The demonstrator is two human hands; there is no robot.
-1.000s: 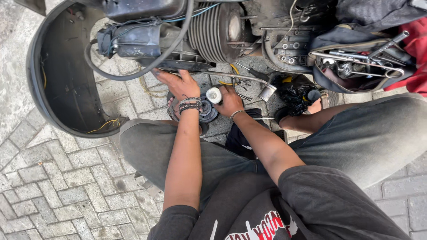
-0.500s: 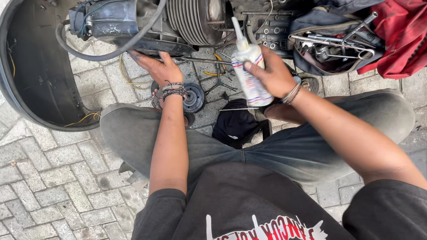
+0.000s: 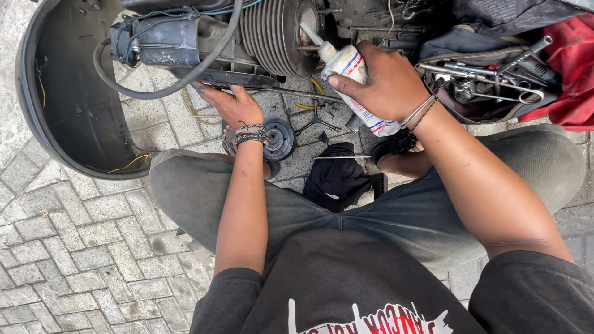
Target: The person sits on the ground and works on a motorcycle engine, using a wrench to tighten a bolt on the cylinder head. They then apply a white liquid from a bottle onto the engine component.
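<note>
The white squeeze bottle (image 3: 356,83) has risen from the pavers; the right hand (image 3: 387,83) now grips it, nozzle tipped up beside the finned engine cylinder (image 3: 275,34), so application looks close; the left hand (image 3: 232,105) stays open, fingers spread under the engine housing, above a round black part (image 3: 279,139).

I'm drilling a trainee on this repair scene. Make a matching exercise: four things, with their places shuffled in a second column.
Things:
1. squeeze bottle
2. round black disc
3. dark cloth
4. bag of tools

Places:
A. on the paving between the knees
B. far right, beside the red cloth
C. in the right hand
D. on the ground by the left hand

Pairs: 1-C, 2-D, 3-A, 4-B
</note>
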